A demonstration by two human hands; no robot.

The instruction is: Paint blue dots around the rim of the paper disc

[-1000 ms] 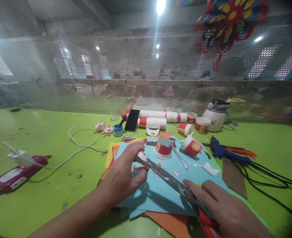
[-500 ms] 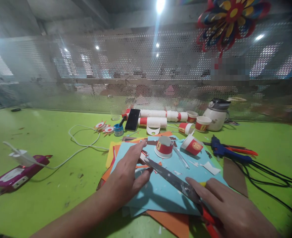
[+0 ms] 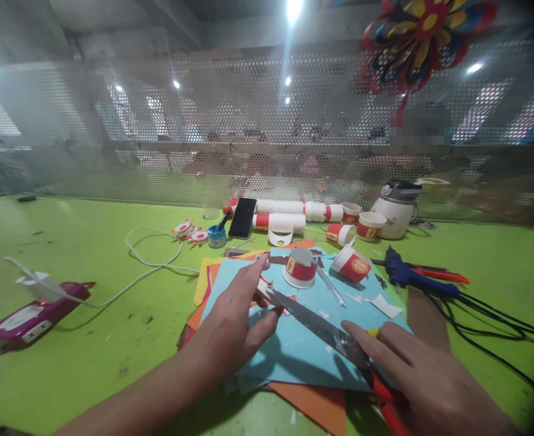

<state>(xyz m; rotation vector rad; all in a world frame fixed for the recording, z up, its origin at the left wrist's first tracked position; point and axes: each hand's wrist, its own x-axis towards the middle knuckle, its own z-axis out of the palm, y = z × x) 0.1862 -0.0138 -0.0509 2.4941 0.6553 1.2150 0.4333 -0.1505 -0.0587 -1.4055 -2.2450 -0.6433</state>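
Note:
My right hand is closed around the red handles of a pair of scissors, whose long grey blades point up and to the left. At the blade tips, my left hand pinches a small red-and-white paper piece, partly hidden by the fingers. Beneath both hands lies a light blue sheet on a pile of coloured paper. A cut paper cup stands on the sheet just beyond the blades. To its right a second cut cup leans tilted, with a clear pen between them.
A blue glue gun with black cables lies right of the paper. At left are a purple power strip and white cable. Behind stand a phone, a blue paint jar, stacked cups and a white jug.
The hands and scissors have shifted very slightly, with the blade tips still at the paper piece. Small scraps lie on the blue sheet in both frames.

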